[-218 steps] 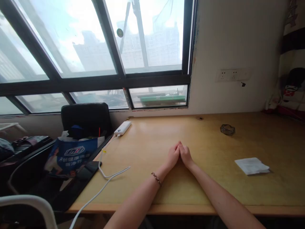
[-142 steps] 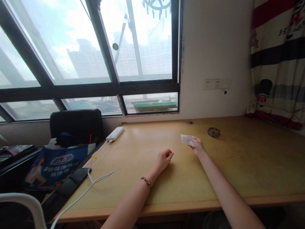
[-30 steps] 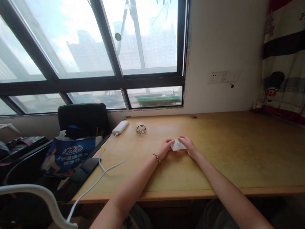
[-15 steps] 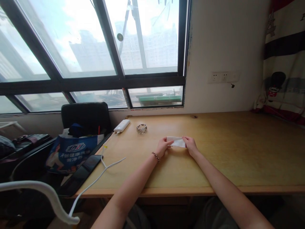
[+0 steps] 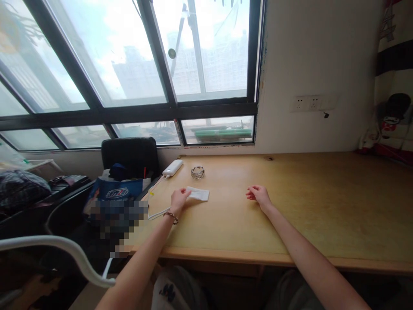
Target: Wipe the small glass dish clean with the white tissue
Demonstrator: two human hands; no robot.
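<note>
On the left part of the long pale wooden desk [image 5: 290, 215], the left hand [image 5: 178, 199] rests with its fingertips pressing on the near left end of a small folded white tissue [image 5: 198, 194]; whether it pinches the edge or only lies on it cannot be told. A thin beaded bracelet [image 5: 171, 216] circles that wrist. The tissue lies flat on the desk surface, just in front of a small clear glass ashtray [image 5: 197, 172] and near the desk's left edge.

The right hand [image 5: 258, 194] sits well apart from the tissue, toward the desk's middle, fingers loosely curled, holding nothing, its side resting on the wood.

Beyond the left hand, a white rectangular power bank [image 5: 172, 167] lies at the desk's back left corner, beside the ashtray, with a white cable [image 5: 155, 212] trailing off the left edge.

Left of the desk, a black office chair [image 5: 130, 155] carries a blue printed bag [image 5: 118, 191]. A large dark-framed window [image 5: 135, 112] spans the wall behind; 1 white socket strip [image 5: 311, 103] sits on the wall to its right, and a striped curtain [image 5: 392, 77] hangs at the far right.
</note>
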